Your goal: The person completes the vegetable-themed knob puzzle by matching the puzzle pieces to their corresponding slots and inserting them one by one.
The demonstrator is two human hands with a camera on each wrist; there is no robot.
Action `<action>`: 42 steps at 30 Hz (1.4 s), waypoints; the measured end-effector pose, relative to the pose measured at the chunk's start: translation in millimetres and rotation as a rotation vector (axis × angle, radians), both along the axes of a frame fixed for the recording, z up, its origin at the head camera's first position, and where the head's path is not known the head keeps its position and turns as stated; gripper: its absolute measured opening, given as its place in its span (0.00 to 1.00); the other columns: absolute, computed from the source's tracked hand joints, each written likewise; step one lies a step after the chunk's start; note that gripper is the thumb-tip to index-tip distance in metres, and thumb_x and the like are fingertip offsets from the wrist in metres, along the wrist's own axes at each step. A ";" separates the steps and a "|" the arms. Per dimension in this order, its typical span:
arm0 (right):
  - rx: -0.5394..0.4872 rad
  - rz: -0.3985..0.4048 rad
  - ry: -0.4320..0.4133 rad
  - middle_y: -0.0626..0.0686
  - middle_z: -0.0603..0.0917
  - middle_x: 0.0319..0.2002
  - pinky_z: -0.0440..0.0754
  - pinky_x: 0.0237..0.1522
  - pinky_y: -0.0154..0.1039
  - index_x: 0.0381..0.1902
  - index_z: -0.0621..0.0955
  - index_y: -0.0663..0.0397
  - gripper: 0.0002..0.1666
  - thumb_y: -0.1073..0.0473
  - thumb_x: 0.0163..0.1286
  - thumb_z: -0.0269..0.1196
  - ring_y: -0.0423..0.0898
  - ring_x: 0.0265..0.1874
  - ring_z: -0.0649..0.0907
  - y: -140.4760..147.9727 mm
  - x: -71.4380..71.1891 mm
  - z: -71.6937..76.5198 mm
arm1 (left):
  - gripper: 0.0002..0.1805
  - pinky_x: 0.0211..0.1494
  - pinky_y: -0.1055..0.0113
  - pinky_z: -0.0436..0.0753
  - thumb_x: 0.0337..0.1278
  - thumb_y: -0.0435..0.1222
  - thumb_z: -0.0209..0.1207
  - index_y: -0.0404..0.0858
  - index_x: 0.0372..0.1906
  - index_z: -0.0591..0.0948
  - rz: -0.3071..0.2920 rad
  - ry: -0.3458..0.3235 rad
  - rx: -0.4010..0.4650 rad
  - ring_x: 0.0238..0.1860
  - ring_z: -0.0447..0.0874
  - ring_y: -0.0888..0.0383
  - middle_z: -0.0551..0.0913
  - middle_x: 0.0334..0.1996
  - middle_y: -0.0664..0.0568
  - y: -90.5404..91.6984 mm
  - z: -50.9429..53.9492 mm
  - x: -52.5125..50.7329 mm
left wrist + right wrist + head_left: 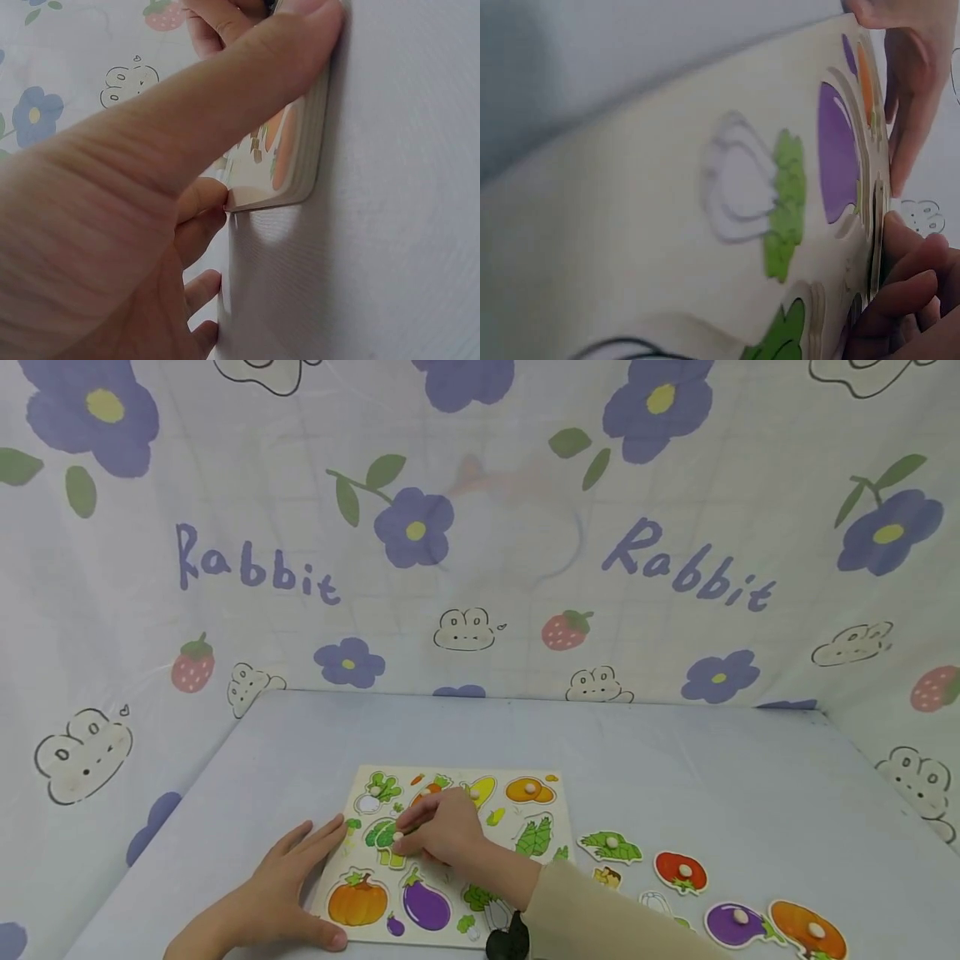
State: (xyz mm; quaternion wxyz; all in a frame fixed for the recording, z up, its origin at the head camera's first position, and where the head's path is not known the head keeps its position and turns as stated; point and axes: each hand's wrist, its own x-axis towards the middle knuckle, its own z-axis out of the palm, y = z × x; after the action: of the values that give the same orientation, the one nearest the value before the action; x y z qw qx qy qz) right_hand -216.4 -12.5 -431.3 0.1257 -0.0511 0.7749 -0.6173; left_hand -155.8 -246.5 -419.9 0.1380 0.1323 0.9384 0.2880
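Note:
A cream puzzle board point(442, 935) printed with vegetables lies on the table. The left hand point(273, 885) spreads its fingers and thumb along the board's left edge; in the left wrist view its thumb point(225, 97) lies across a board corner. Over the board, the right hand point(446, 833) pinches the small knob of the broccoli piece point(382, 835), which lies at or over the broccoli picture; whether it is seated I cannot tell. The right wrist view shows the curled right fingers point(907, 300) at the board's far side, past the purple eggplant picture point(838, 154).
Right of the board lie loose knobbed pieces: a green one point(611, 847), a tomato point(681, 872), an eggplant point(738, 924), an orange pumpkin-like one point(808, 930) and a pale one partly behind the sleeve. A black object point(507, 937) overlaps the board's front edge. Printed cloth point(510, 568) hangs behind.

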 end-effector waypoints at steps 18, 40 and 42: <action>-0.028 -0.036 0.031 0.48 0.86 0.25 0.66 0.11 0.30 0.29 0.88 0.56 0.10 0.69 0.48 0.78 0.39 0.18 0.76 -4.9 4.7 3.6 | 0.66 0.63 0.25 0.45 0.23 0.60 0.78 0.41 0.75 0.62 0.007 -0.008 -0.004 0.73 0.38 0.33 0.55 0.76 0.48 0.1 -1.2 -0.4; 0.104 0.064 0.146 0.46 0.84 0.23 0.74 0.11 0.31 0.29 0.86 0.55 0.10 0.69 0.50 0.77 0.40 0.10 0.72 -14.1 2.2 8.7 | 0.66 0.62 0.23 0.46 0.24 0.60 0.78 0.40 0.75 0.63 -0.006 0.017 0.015 0.73 0.39 0.31 0.55 0.76 0.47 -0.2 -0.2 0.7; 0.104 0.061 0.145 0.46 0.84 0.23 0.74 0.11 0.31 0.28 0.86 0.55 0.10 0.68 0.50 0.77 0.40 0.10 0.72 -15.1 2.4 8.3 | 0.66 0.63 0.24 0.45 0.23 0.60 0.78 0.40 0.75 0.63 -0.001 0.016 0.013 0.73 0.39 0.32 0.55 0.76 0.48 -1.0 -1.0 0.1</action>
State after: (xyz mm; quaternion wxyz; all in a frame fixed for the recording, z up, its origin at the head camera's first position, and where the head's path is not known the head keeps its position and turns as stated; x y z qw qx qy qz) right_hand -213.9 -27.6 -423.0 0.0906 -0.1125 0.8109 -0.5670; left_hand -155.6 -247.5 -420.8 0.1299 0.1358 0.9375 0.2929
